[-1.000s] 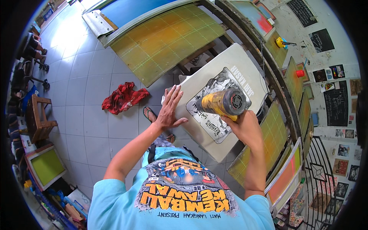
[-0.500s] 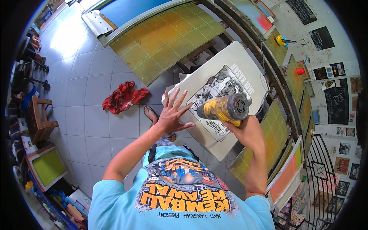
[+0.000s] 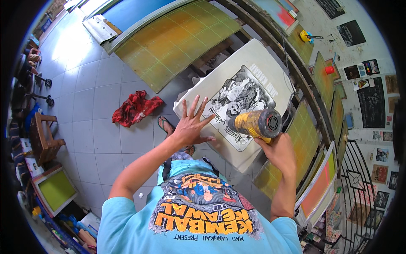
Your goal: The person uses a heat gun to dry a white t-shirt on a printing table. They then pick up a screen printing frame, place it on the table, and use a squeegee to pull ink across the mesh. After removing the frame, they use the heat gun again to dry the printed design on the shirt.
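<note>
A cream-coloured cloth, likely a shirt, (image 3: 270, 63) lies stretched flat over a board and bears a black-and-white printed picture (image 3: 241, 95). My right hand (image 3: 277, 150) is wrapped round the handle of a yellow and black heat gun (image 3: 256, 123). The gun's body hangs over the lower part of the print, its nozzle toward the left. On the left side of the cloth my left hand (image 3: 194, 127) is spread with its fingers apart, over the cloth's edge beside the print. Whether its palm presses on the cloth I cannot tell.
Yellow-green gridded boards (image 3: 177, 42) stand beyond and to the right along a dark metal rail (image 3: 292, 63). A crumpled red cloth (image 3: 136, 109) lies on the tiled floor (image 3: 101, 135). At the left are a wooden stool (image 3: 44, 139) and a green framed screen (image 3: 55, 190).
The heat gun in my right hand has moved right and slightly nearer, uncovering more of the print's middle. My left hand stays spread at the cloth's left side.
</note>
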Demonstrator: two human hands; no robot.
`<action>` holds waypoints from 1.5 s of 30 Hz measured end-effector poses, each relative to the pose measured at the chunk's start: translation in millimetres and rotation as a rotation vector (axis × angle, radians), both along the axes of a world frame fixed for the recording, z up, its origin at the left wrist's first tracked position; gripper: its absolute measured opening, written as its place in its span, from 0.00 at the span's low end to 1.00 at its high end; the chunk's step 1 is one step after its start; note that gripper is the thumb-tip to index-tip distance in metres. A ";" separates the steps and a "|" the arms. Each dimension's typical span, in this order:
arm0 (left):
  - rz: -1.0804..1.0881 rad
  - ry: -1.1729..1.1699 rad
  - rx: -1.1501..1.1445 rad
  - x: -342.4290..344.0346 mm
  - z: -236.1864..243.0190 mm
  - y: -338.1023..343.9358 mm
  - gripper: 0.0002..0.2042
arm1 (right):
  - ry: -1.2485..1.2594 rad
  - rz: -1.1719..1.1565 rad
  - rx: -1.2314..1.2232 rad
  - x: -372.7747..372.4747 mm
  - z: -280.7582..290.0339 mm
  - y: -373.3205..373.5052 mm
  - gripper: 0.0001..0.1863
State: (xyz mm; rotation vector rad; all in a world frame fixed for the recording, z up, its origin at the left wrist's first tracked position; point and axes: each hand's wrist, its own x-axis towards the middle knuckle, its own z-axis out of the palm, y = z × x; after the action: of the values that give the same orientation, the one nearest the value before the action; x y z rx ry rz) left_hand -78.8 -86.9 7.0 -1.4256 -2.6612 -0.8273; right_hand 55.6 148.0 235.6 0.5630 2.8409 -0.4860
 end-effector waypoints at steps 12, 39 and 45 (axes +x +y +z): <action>0.016 0.011 0.033 -1.6 -6.3 2.6 0.41 | 0.012 -0.012 -0.025 8.6 -0.6 -0.9 0.18; -0.146 -0.052 0.026 44.4 4.2 16.7 0.42 | 0.004 -0.128 -0.020 52.3 5.2 12.6 0.19; -0.182 -0.041 -0.034 51.2 6.6 30.6 0.45 | -0.002 -0.211 -0.090 71.7 3.0 20.8 0.17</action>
State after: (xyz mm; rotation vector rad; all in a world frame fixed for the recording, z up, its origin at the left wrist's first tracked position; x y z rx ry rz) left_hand -27.6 -56.3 13.6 -1.6981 -2.6158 -0.8354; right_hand 127.3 168.7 238.6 0.8497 2.7545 -0.6453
